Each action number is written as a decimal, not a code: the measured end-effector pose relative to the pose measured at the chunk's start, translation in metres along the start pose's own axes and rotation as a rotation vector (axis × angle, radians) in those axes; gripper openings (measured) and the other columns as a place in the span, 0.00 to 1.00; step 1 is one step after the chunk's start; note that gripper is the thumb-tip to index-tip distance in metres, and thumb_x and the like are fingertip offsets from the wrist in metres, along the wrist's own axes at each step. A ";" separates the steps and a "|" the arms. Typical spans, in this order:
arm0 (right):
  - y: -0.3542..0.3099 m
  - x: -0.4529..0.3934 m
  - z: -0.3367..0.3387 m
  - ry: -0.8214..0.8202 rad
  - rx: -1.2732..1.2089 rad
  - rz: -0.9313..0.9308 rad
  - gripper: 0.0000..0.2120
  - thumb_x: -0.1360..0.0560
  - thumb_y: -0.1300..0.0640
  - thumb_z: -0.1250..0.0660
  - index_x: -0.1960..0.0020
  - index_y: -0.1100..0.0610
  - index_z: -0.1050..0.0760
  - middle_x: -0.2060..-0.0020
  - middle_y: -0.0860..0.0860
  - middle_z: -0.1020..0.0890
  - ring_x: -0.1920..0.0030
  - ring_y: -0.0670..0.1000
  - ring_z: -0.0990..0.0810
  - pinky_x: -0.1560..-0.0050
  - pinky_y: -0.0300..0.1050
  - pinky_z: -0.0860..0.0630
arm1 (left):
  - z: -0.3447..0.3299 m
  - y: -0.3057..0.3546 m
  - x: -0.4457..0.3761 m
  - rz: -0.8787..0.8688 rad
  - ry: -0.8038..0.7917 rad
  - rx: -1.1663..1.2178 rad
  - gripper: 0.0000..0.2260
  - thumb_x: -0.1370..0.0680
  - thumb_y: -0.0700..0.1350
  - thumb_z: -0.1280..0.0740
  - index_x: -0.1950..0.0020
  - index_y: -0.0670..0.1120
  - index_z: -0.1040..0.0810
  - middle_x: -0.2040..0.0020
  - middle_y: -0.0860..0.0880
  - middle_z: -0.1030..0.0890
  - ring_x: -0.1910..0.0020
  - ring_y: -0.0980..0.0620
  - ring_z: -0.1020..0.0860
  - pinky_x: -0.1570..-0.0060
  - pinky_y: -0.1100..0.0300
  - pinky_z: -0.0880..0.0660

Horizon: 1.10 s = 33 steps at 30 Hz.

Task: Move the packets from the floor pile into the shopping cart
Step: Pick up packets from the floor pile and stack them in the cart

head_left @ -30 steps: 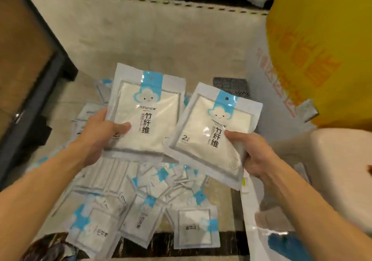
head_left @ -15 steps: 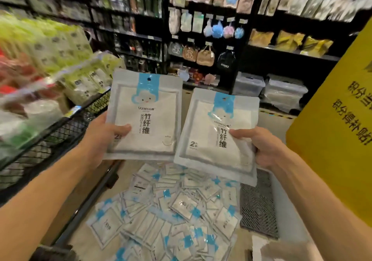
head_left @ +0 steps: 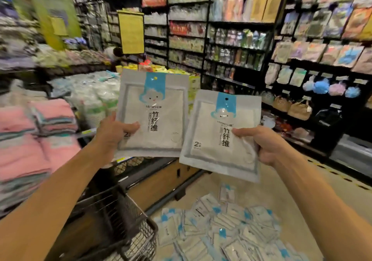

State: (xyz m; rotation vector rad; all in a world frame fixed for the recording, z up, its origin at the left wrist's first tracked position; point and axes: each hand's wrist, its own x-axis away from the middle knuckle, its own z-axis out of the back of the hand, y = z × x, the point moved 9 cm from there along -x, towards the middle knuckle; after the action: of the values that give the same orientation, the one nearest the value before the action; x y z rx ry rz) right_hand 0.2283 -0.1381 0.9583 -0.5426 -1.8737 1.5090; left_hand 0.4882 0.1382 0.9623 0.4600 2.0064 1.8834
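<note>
I hold two white packets with blue cloud labels up at chest height. My left hand (head_left: 112, 133) grips the left packet (head_left: 159, 123) by its lower left corner, thumb across the front. My right hand (head_left: 261, 143) grips the right packet (head_left: 213, 140) at its right edge. The floor pile of packets (head_left: 225, 232) lies at the lower right. The black wire shopping cart (head_left: 128, 216) stands at the lower left, under my left forearm, with its corner next to the pile.
Stacked pink and grey towels (head_left: 34, 140) fill a display on the left. A wooden-fronted display base (head_left: 161, 178) runs behind the cart. Dark store shelves (head_left: 302, 69) with hanging goods line the back and right. Bare floor (head_left: 302, 182) stretches to the right of the pile.
My view has swung up and left. Both hands rose with their packets; the pile dropped to the lower right and the cart came in below my left arm.
</note>
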 end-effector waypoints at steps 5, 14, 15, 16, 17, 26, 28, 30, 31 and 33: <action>0.019 0.007 -0.081 -0.225 0.049 -0.046 0.15 0.28 0.68 0.27 0.42 0.62 0.18 0.49 0.59 0.12 0.56 0.58 0.12 0.64 0.53 0.14 | 0.104 -0.003 0.078 0.029 0.221 -0.027 0.21 0.28 0.32 0.26 0.36 0.42 0.22 0.45 0.42 0.14 0.46 0.39 0.16 0.42 0.42 0.20; 0.079 0.048 -0.252 -0.589 0.155 -0.075 0.23 0.35 0.65 0.23 0.40 0.65 0.19 0.46 0.62 0.14 0.46 0.63 0.14 0.45 0.62 0.17 | 0.264 -0.026 0.221 0.120 0.590 -0.039 0.17 0.25 0.34 0.26 0.45 0.53 0.24 0.49 0.48 0.16 0.49 0.45 0.18 0.43 0.46 0.22; 0.086 0.053 -0.269 -0.615 0.156 -0.092 0.25 0.36 0.65 0.23 0.39 0.65 0.19 0.46 0.62 0.14 0.46 0.63 0.14 0.49 0.60 0.15 | 0.279 -0.030 0.232 0.136 0.614 -0.034 0.17 0.26 0.34 0.26 0.42 0.51 0.23 0.47 0.47 0.16 0.47 0.43 0.18 0.41 0.45 0.22; 0.092 0.057 -0.283 -0.634 0.162 -0.104 0.26 0.37 0.65 0.23 0.39 0.65 0.19 0.46 0.62 0.14 0.46 0.64 0.14 0.53 0.58 0.14 | 0.292 -0.035 0.240 0.151 0.632 -0.027 0.18 0.26 0.35 0.25 0.40 0.50 0.23 0.45 0.45 0.15 0.45 0.41 0.18 0.41 0.43 0.22; 0.099 0.061 -0.302 -0.659 0.173 -0.115 0.27 0.37 0.64 0.23 0.39 0.66 0.19 0.46 0.63 0.14 0.47 0.64 0.14 0.58 0.56 0.14 | 0.308 -0.040 0.248 0.159 0.657 -0.021 0.18 0.26 0.35 0.26 0.39 0.49 0.23 0.45 0.44 0.16 0.45 0.40 0.18 0.40 0.42 0.22; 0.185 0.043 -0.442 -0.714 0.291 -0.224 0.20 0.31 0.68 0.24 0.39 0.66 0.19 0.46 0.62 0.14 0.45 0.64 0.14 0.42 0.63 0.19 | 0.443 -0.130 0.252 0.290 0.786 0.054 0.21 0.26 0.33 0.26 0.35 0.46 0.23 0.43 0.44 0.16 0.45 0.40 0.18 0.40 0.41 0.22; 0.210 0.029 -0.464 -0.698 0.344 -0.252 0.18 0.28 0.68 0.26 0.38 0.66 0.19 0.46 0.62 0.14 0.46 0.64 0.14 0.45 0.63 0.17 | 0.466 -0.163 0.246 0.348 0.791 0.075 0.22 0.26 0.33 0.25 0.34 0.46 0.23 0.42 0.44 0.16 0.44 0.40 0.18 0.40 0.39 0.22; 0.240 0.018 -0.480 -0.676 0.361 -0.319 0.16 0.26 0.68 0.28 0.39 0.65 0.19 0.47 0.62 0.13 0.48 0.64 0.13 0.55 0.60 0.14 | 0.486 -0.197 0.238 0.396 0.795 0.082 0.22 0.26 0.33 0.25 0.34 0.45 0.23 0.42 0.44 0.16 0.43 0.40 0.18 0.38 0.39 0.23; 0.256 0.014 -0.486 -0.660 0.363 -0.352 0.16 0.25 0.68 0.29 0.38 0.64 0.19 0.47 0.62 0.13 0.48 0.64 0.13 0.57 0.59 0.14 | 0.493 -0.212 0.234 0.417 0.791 0.079 0.21 0.26 0.34 0.26 0.34 0.45 0.23 0.42 0.44 0.16 0.43 0.40 0.18 0.37 0.38 0.24; 0.287 0.004 -0.495 -0.627 0.373 -0.401 0.16 0.25 0.69 0.29 0.37 0.63 0.20 0.46 0.62 0.13 0.48 0.64 0.13 0.56 0.58 0.14 | 0.506 -0.246 0.227 0.470 0.784 0.074 0.20 0.25 0.34 0.26 0.35 0.46 0.23 0.42 0.45 0.16 0.42 0.40 0.19 0.37 0.38 0.24</action>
State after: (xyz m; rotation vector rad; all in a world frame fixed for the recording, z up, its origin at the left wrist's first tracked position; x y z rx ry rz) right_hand 0.5551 0.2776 0.7392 0.5093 -1.9004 1.8017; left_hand 0.5222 0.6745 0.6821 0.2337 2.6308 2.5679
